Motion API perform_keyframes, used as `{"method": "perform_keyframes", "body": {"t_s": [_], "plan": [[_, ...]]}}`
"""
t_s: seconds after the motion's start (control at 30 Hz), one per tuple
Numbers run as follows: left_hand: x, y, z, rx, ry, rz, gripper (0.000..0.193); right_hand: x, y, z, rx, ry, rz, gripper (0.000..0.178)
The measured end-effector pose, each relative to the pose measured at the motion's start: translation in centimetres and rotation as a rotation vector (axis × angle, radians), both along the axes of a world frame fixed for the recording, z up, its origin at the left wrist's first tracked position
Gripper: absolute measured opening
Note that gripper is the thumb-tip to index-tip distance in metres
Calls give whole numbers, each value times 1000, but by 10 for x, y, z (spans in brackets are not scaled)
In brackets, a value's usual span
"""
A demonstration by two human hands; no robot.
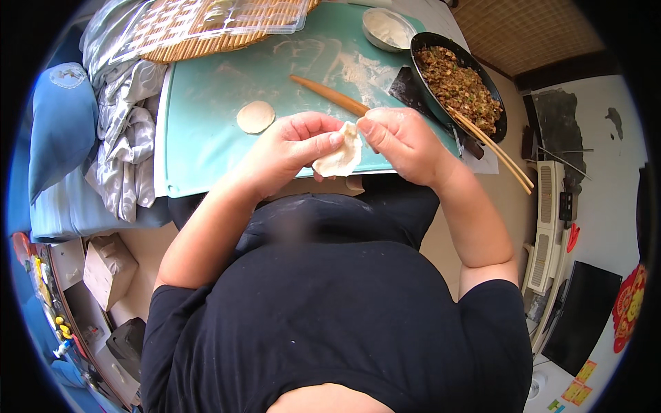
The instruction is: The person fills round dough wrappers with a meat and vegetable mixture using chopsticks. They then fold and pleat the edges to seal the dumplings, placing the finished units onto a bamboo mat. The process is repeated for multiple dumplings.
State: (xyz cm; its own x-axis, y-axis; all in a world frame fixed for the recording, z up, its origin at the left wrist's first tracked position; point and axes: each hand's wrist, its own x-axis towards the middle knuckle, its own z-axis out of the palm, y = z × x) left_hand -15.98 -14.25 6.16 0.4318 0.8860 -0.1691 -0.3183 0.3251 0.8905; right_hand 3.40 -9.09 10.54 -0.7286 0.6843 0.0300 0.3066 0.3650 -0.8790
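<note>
My left hand [299, 141] pinches a pale dumpling wrapper [341, 155] between thumb and fingers, just over the near edge of the green mat. The wrapper hangs partly folded, and whether anything lies inside it cannot be seen. At its right edge, the thumb and curled fingers of my right hand [403, 141] close on the dough. Flour dusts the right fingers. A wooden rolling pin [327, 95] lies on the mat behind my hands, its right end hidden by the right hand. To the left rests a flat round wrapper [255, 117].
A black pan of minced filling [458, 82] stands at the right, wooden chopsticks [496, 155] jutting over its near rim. Behind it is a bowl of flour [387, 29]. A woven tray [200, 49] under clear plastic covers the mat's far left. Floury green mat [206, 158] lies beneath.
</note>
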Motion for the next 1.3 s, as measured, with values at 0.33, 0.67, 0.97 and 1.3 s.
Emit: {"method": "perform_keyframes", "body": {"t_s": [0.33, 0.67, 0.97, 1.3], "plan": [[-3, -1, -6, 42, -63, 163, 34, -12, -9, -9, 29, 18, -142, 30], [-18, -4, -8, 127, -55, 208, 38, -24, -8, -26, 233, -14, -123, 28], [-26, -5, -19, 390, -98, 444, 33, -45, -6, -33, 296, 47, -96, 24], [-49, -3, -35, 824, 639, 640, 39, -79, 9, -36, -1023, 425, 44, 50]]}}
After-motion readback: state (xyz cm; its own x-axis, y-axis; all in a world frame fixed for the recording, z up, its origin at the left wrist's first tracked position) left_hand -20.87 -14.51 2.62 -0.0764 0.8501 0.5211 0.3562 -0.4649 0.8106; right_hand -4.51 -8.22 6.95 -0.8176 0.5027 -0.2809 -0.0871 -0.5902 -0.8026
